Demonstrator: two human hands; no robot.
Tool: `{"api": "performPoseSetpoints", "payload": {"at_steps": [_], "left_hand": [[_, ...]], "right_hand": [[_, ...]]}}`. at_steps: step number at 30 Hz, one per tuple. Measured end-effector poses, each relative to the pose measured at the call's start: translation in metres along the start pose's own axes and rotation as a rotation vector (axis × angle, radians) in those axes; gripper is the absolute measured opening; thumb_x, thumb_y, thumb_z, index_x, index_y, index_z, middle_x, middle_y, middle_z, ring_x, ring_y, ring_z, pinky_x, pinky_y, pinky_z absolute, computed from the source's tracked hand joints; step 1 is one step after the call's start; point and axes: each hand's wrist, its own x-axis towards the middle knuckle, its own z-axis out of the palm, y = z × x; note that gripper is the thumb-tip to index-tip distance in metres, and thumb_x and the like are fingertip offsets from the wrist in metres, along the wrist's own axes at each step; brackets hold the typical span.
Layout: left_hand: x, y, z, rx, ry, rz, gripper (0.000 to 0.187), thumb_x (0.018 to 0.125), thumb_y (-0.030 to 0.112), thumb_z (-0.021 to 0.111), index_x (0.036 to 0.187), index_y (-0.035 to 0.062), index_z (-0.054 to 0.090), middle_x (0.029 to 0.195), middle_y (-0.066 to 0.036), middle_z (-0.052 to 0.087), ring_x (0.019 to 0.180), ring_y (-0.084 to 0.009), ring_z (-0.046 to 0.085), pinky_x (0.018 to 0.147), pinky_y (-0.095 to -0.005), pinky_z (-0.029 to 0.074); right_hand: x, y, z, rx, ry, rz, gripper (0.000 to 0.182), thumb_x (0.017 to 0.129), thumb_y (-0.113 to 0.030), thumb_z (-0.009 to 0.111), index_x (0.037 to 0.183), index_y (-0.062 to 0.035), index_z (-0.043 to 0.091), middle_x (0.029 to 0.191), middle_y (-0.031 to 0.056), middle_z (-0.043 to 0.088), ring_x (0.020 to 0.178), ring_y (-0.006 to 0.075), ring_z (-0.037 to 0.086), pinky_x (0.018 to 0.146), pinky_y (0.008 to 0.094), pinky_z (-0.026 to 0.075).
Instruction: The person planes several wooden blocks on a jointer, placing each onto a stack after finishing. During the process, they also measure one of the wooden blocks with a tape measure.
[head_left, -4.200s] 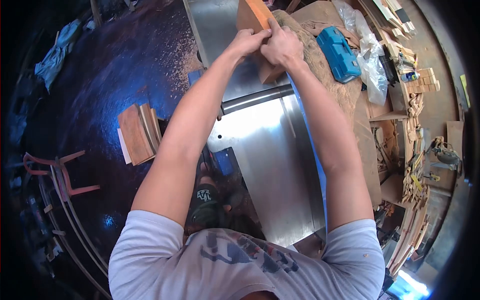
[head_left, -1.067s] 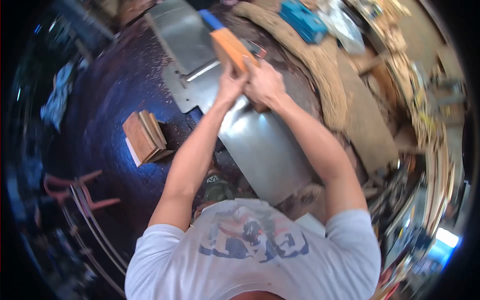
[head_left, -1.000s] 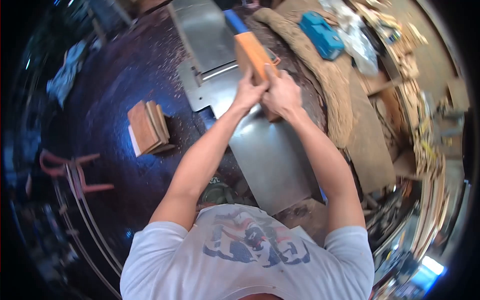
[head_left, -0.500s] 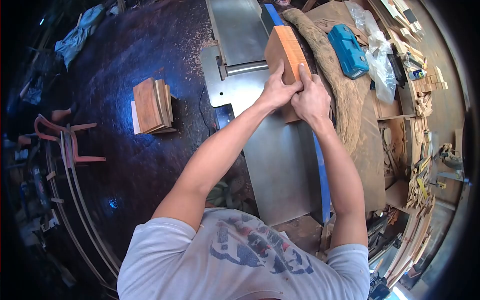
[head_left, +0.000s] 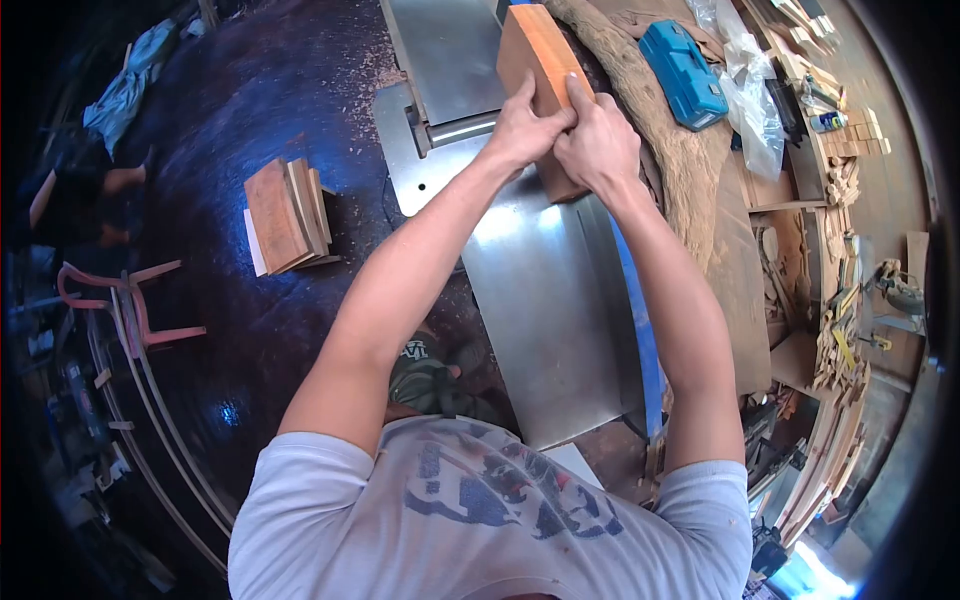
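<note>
A thick wooden board (head_left: pixel 545 70) stands on its edge on the metal bed of a planing machine (head_left: pixel 550 320), against the blue-edged fence (head_left: pixel 636 300) on its right. My left hand (head_left: pixel 525 128) presses the board's left face, with the thumb stretched toward the other hand. My right hand (head_left: pixel 600 142) grips the board's near part from the right, its index finger lying along the top edge. Both hands meet at the thumbs. The cutter slot (head_left: pixel 462 130) shows just left of the board.
Several boards (head_left: pixel 285 215) are stacked at the left above the dark floor. A red chair frame (head_left: pixel 135 300) stands farther left, with a person's bare legs (head_left: pixel 115 205) near it. Beyond the fence lie a long log (head_left: pixel 670 150) and a blue case (head_left: pixel 683 75).
Both hands and the board have moved farther forward along the machine bed. The whole view has also shifted slightly.
</note>
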Motion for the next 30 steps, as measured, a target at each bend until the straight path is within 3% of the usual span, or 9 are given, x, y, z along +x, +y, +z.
{"api": "performPoseSetpoints", "payload": {"at_steps": [9, 12, 15, 18, 20, 23, 26, 30], "left_hand": [[0.023, 0.016, -0.015, 0.004, -0.013, -0.029, 0.117, 0.086, 0.025, 0.085, 0.159, -0.0197, 0.005, 0.146, -0.033, 0.055, 0.132, -0.0304, 0.061, 0.107, -0.0326, 0.052], [0.03, 0.016, -0.019, 0.064, -0.026, -0.061, 0.112, 0.093, 0.027, 0.083, 0.165, -0.0077, 0.005, 0.156, -0.027, 0.047, 0.122, -0.0276, 0.067, 0.094, -0.0345, 0.06], [0.038, 0.017, -0.024, 0.047, -0.029, -0.073, 0.109, 0.092, 0.028, 0.083, 0.166, -0.0042, 0.009, 0.154, -0.024, 0.051, 0.122, -0.0269, 0.067, 0.092, -0.035, 0.06], [0.043, 0.02, -0.027, -0.032, -0.052, -0.053, 0.116, 0.087, 0.024, 0.083, 0.161, -0.0163, 0.003, 0.148, -0.033, 0.054, 0.13, -0.0301, 0.062, 0.103, -0.0321, 0.055], [0.053, 0.015, -0.032, -0.032, -0.061, -0.002, 0.116, 0.087, 0.024, 0.083, 0.161, -0.0162, 0.002, 0.148, -0.033, 0.053, 0.13, -0.0302, 0.062, 0.103, -0.0325, 0.055], [0.063, 0.014, -0.037, -0.016, -0.067, 0.005, 0.117, 0.087, 0.023, 0.083, 0.16, -0.0165, 0.001, 0.149, -0.033, 0.053, 0.129, -0.0301, 0.063, 0.103, -0.0333, 0.055], [0.072, 0.018, -0.043, 0.021, -0.057, -0.004, 0.117, 0.087, 0.023, 0.083, 0.16, -0.017, 0.001, 0.147, -0.034, 0.054, 0.127, -0.0298, 0.064, 0.101, -0.0335, 0.056], [0.078, 0.022, -0.044, -0.037, -0.053, 0.008, 0.117, 0.087, 0.024, 0.083, 0.16, -0.0174, 0.002, 0.142, -0.034, 0.057, 0.121, -0.0293, 0.068, 0.097, -0.0326, 0.058]], "right_hand": [[0.032, -0.01, 0.002, 0.003, -0.02, 0.025, 0.073, 0.082, -0.02, 0.064, 0.155, -0.0149, 0.052, 0.125, 0.0267, 0.065, 0.112, 0.0448, 0.068, 0.096, 0.0538, 0.056], [0.037, -0.011, 0.004, 0.003, -0.015, 0.014, 0.072, 0.084, -0.019, 0.064, 0.155, -0.013, 0.052, 0.123, 0.0275, 0.065, 0.111, 0.0445, 0.069, 0.096, 0.0534, 0.056], [0.042, -0.012, 0.004, 0.008, -0.019, -0.005, 0.069, 0.087, -0.019, 0.063, 0.154, -0.0089, 0.051, 0.118, 0.0297, 0.065, 0.109, 0.0441, 0.069, 0.095, 0.0526, 0.056], [0.053, -0.013, 0.007, 0.008, -0.007, -0.015, 0.069, 0.087, -0.018, 0.062, 0.154, -0.0078, 0.051, 0.118, 0.0301, 0.065, 0.108, 0.0441, 0.069, 0.095, 0.0528, 0.056], [0.058, -0.013, 0.011, 0.018, 0.018, -0.028, 0.069, 0.086, -0.018, 0.063, 0.153, -0.0073, 0.051, 0.118, 0.0306, 0.065, 0.107, 0.0442, 0.07, 0.094, 0.053, 0.056], [0.069, -0.016, 0.012, 0.011, -0.012, 0.015, 0.073, 0.084, -0.021, 0.062, 0.156, -0.0146, 0.051, 0.128, 0.0281, 0.065, 0.115, 0.0442, 0.068, 0.099, 0.0526, 0.055], [0.076, -0.019, 0.011, 0.005, 0.002, -0.033, 0.068, 0.087, -0.017, 0.063, 0.153, -0.0067, 0.051, 0.117, 0.0315, 0.065, 0.106, 0.0451, 0.071, 0.093, 0.0537, 0.058], [0.088, -0.019, 0.015, 0.009, 0.011, -0.038, 0.068, 0.088, -0.018, 0.063, 0.154, -0.0065, 0.05, 0.118, 0.0312, 0.065, 0.107, 0.0452, 0.07, 0.094, 0.0534, 0.058]]}}
